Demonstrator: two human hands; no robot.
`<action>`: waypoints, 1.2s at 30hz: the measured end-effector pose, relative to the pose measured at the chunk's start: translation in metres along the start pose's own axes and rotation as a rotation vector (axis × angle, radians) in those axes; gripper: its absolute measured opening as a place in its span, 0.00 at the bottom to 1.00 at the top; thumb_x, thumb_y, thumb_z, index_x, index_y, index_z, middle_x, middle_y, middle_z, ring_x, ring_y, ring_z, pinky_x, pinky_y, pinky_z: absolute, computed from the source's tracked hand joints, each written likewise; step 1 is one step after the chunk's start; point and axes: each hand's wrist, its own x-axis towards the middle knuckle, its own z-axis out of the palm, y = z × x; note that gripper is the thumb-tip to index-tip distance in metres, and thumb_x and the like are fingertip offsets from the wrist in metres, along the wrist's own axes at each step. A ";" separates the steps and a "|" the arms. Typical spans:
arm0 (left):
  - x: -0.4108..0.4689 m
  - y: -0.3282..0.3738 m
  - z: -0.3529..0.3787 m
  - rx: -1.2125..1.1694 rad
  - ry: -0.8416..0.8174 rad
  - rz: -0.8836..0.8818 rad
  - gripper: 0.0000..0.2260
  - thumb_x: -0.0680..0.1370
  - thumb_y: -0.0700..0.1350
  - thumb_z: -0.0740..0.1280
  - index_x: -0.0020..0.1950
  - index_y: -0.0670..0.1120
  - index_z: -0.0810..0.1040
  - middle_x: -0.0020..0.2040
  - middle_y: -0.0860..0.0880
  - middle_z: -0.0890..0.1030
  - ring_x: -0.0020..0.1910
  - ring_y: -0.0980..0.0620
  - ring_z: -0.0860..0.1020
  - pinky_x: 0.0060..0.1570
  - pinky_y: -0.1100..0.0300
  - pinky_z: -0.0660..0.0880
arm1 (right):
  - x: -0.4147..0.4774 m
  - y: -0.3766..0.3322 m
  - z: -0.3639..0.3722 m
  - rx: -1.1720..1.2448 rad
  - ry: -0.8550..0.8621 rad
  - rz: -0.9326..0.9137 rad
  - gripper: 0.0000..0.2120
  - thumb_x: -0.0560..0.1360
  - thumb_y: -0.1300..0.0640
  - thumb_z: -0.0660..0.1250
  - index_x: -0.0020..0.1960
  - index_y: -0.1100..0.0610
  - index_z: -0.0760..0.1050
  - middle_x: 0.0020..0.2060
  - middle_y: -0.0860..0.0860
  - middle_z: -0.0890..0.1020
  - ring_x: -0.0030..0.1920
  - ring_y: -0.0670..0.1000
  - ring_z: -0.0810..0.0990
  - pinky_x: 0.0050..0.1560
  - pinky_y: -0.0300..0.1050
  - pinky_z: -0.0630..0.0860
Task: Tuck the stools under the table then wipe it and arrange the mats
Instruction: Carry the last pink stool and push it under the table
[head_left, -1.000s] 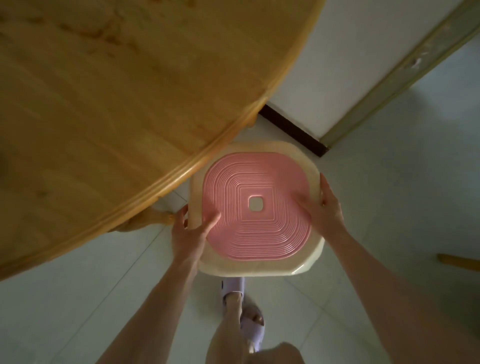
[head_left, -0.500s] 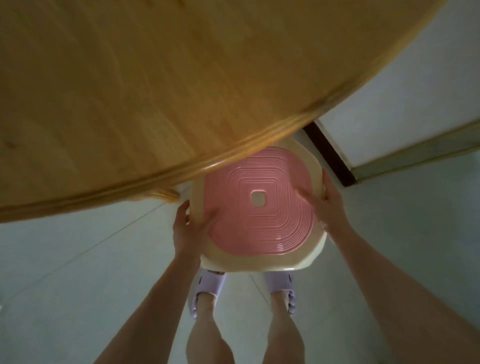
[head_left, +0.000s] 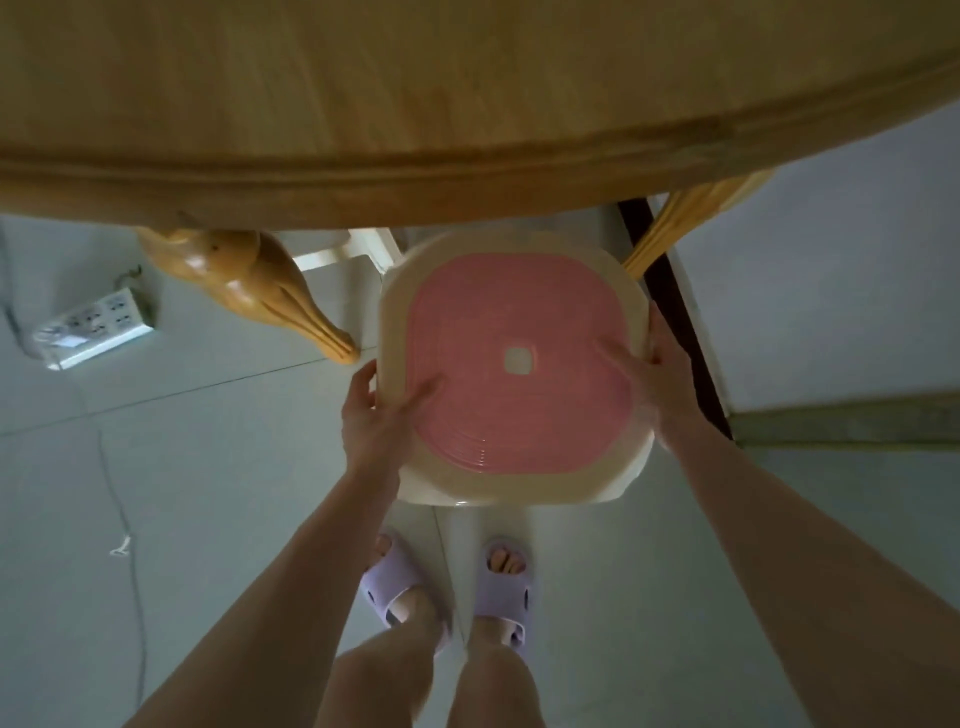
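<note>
A cream plastic stool (head_left: 514, 483) with a ridged pink seat stands in front of my feet, its far edge just under the rim of the round wooden table (head_left: 415, 104). My left hand (head_left: 371, 415) grips the seat's left edge, thumb on top and fingers curled under. On the seat's right edge my right hand (head_left: 660, 384) holds the same way, thumb lying on the pink part. Part of another cream stool (head_left: 343, 249) shows under the table behind it. No mats or cloth are in view.
A carved table leg (head_left: 249, 286) comes down just left of the stool and another leg (head_left: 685, 218) passes at its right. A white power strip (head_left: 93, 327) with a cable lies on the tiled floor at left. A wall with a dark skirting (head_left: 675, 312) runs at right.
The view has swung so the table rim now spans the top of the frame. The stool, held in both hands, has gone toward the table between its two legs; my feet stand side by side.
</note>
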 end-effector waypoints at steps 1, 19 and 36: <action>0.003 0.000 0.002 -0.009 0.008 -0.004 0.35 0.62 0.56 0.79 0.67 0.56 0.71 0.55 0.53 0.78 0.50 0.52 0.78 0.52 0.51 0.77 | 0.005 0.000 0.001 0.000 -0.009 -0.010 0.33 0.69 0.50 0.74 0.71 0.42 0.66 0.56 0.38 0.78 0.47 0.31 0.78 0.37 0.26 0.75; 0.040 0.003 0.031 -0.065 0.041 0.018 0.36 0.64 0.57 0.78 0.69 0.54 0.68 0.60 0.50 0.77 0.58 0.46 0.76 0.60 0.44 0.73 | 0.073 0.007 0.003 -0.094 -0.015 -0.057 0.40 0.69 0.44 0.73 0.76 0.48 0.58 0.69 0.47 0.69 0.61 0.46 0.72 0.47 0.34 0.70; -0.016 -0.034 0.029 -0.085 0.024 0.068 0.45 0.62 0.54 0.80 0.73 0.56 0.61 0.69 0.52 0.71 0.66 0.51 0.71 0.66 0.46 0.68 | -0.027 0.056 0.020 0.007 0.196 0.080 0.47 0.61 0.36 0.75 0.73 0.51 0.61 0.67 0.48 0.72 0.65 0.52 0.72 0.66 0.58 0.69</action>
